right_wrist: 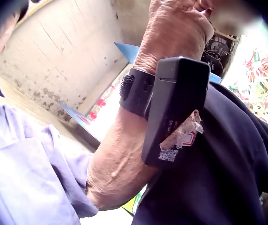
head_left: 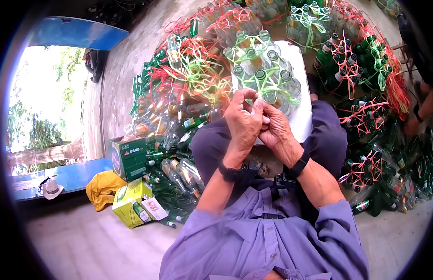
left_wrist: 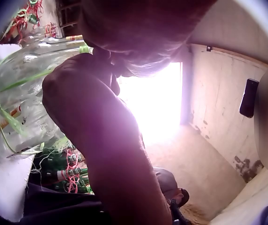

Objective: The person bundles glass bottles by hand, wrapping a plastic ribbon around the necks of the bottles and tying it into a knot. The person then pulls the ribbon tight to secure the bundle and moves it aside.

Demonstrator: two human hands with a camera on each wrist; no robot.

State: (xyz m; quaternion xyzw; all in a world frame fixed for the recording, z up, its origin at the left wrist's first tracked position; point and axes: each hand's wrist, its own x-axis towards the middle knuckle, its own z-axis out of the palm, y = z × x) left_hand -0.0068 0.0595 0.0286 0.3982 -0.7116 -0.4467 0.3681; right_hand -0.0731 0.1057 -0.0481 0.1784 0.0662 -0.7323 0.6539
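Your two hands meet at the middle of the head view, just above your lap, pressed side to side at the near edge of the white table [head_left: 301, 116]. Your left hand [head_left: 244, 122] is clenched, with thumb and forefinger lifted and pinched together on the green string [head_left: 264, 83] where it comes off the bundle. Your right hand [head_left: 274, 132] sits at 3 o'clock from the left one and touches it, fingers curled tight toward the same spot. The left hand covers its fingertips, so you cannot tell whether it grips the string too or only closes on itself. The bundle of clear bottles [head_left: 268, 70] stands upright on the table at 12 o'clock from your hands, touching or all but touching your fingertips, its necks laced together by that green string. In the left wrist view the same clear glass and green string lie close against the hand at 9 o'clock. A black wristband [head_left: 230, 171] rings each forearm. At 3 o'clock from your hands, green bottles tied with red string [head_left: 363, 114] are stacked on the floor. At 8 o'clock lie loose bottles, a green carton [head_left: 128, 156] and a yellow bag [head_left: 102, 186].
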